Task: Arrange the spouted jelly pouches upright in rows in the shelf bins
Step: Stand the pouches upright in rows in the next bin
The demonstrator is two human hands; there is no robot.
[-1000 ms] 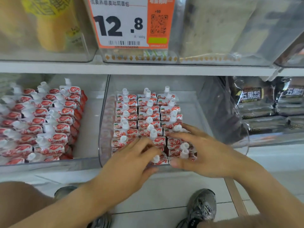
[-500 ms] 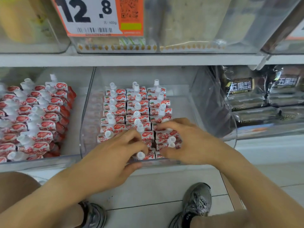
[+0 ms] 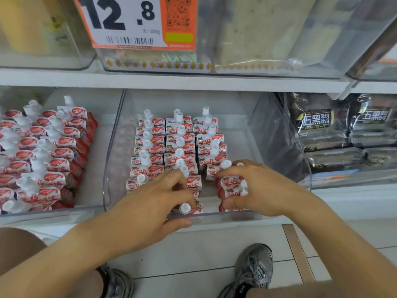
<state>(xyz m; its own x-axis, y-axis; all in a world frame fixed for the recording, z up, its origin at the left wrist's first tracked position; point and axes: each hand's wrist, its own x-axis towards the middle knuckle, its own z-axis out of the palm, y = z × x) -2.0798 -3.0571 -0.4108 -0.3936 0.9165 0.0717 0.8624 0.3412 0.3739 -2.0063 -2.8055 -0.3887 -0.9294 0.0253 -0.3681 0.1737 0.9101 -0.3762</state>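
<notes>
we are at the front of the middle clear bin (image 3: 111, 168), squaring up the last pouches of three rows. our left hand (image 3: 150, 203) is curled narrow, its fingertips (image 3: 182, 179) pinching the front strawberry jelly pouches of the centre row (image 3: 194, 181), with a white cap (image 3: 184, 208) showing just under the fingers. our right hand (image 3: 255, 188) is cupped around a small stack of pouches (image 3: 231, 187) at the front of the right row, thumb below and fingers over the top, holding them together. behind both hands the rows stand upright with their spouts up, though the caps lean slightly this way and that. a gap shows between the centre row and the right-hand stack.

we judge the step as seating the front pouches, near the end of filling this bin. next, the right hand's stack needs to be pushed back against its row and stood straight, then both hands released gently so nothing tips forward over the low front wall. the left bin's pouches (image 3: 53, 151) lie slanted and look less tidy; they may need straightening afterwards.
</notes>
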